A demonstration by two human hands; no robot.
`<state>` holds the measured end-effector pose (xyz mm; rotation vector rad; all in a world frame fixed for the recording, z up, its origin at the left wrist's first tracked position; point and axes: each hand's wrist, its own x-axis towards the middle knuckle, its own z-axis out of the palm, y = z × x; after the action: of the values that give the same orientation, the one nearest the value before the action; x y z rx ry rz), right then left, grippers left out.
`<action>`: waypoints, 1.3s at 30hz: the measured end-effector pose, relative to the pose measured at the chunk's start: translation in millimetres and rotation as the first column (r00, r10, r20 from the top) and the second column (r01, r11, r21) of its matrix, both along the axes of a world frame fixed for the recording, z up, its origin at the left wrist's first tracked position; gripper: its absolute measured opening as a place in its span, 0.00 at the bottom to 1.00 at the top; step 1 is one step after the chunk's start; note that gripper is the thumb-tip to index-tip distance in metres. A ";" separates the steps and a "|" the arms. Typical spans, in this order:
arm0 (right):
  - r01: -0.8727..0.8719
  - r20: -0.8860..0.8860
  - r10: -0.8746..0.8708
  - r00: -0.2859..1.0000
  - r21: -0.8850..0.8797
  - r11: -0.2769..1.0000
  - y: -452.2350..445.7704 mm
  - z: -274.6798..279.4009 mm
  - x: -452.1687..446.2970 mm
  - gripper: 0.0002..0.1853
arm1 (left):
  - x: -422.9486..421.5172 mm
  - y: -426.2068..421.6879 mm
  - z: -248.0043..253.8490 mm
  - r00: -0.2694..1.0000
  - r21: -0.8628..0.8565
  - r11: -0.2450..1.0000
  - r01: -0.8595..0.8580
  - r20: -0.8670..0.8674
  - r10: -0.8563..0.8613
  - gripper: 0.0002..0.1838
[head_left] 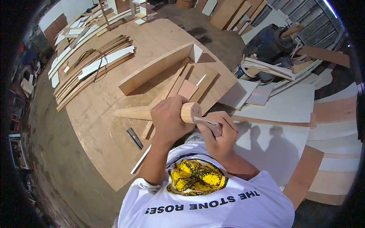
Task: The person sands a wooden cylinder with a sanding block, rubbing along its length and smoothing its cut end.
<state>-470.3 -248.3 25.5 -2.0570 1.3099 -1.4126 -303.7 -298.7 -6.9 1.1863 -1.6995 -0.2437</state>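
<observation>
My left hand [170,117] is wrapped around a tapered round wooden leg [132,113] near its thicker end. The narrow end points left over the plywood table. Pinched in my right hand [221,135] is a folded piece of sandpaper [209,125], which touches the rim of the leg's thick end. On the tabletop below the leg lies a small dark block-like tool [134,138], its kind unclear. Several flat wooden strips [178,81] lie just beyond my hands, partly hidden by them.
The plywood table [99,129] carries a long upright board [157,68] and a pile of thin strips [95,68]. White panels [279,148] lie to my right. A dark drum [270,41] stands behind them, near leaning boards [230,15].
</observation>
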 end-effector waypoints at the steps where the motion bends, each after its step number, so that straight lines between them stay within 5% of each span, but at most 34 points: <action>1: 0.006 0.002 -0.006 1.000 -0.009 1.000 -3.3 2.3 0.8 0.08 | -1.9 0.7 -0.8 1.000 0.011 1.000 0.006 0.025 -0.007 0.21; 5: 0.003 -0.041 -0.003 0.999 -0.011 1.000 -18.2 14.5 9.7 0.08 | -20.0 7.9 -32.2 0.997 0.008 0.999 0.033 0.075 -0.034 0.22; 28: -0.033 -0.021 0.034 0.999 0.032 0.999 -4.3 6.7 7.8 0.12 | -4.9 -3.2 -6.8 0.992 -0.043 0.992 -0.123 -0.034 0.121 0.21; 34: -0.020 -0.005 0.020 1.000 -0.079 0.997 -6.3 16.0 7.7 0.10 | -0.9 -0.8 -5.9 0.990 -0.060 0.989 -0.138 -0.043 0.135 0.23; 39: 0.013 0.012 -0.014 1.000 0.033 0.999 -4.7 15.2 9.1 0.07 | -2.4 2.8 -2.3 0.993 -0.057 0.992 -0.110 -0.054 0.107 0.24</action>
<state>-461.3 -253.0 40.7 -2.0186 1.3358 -1.3975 -306.1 -296.0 -9.1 1.2135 -1.5823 -0.1537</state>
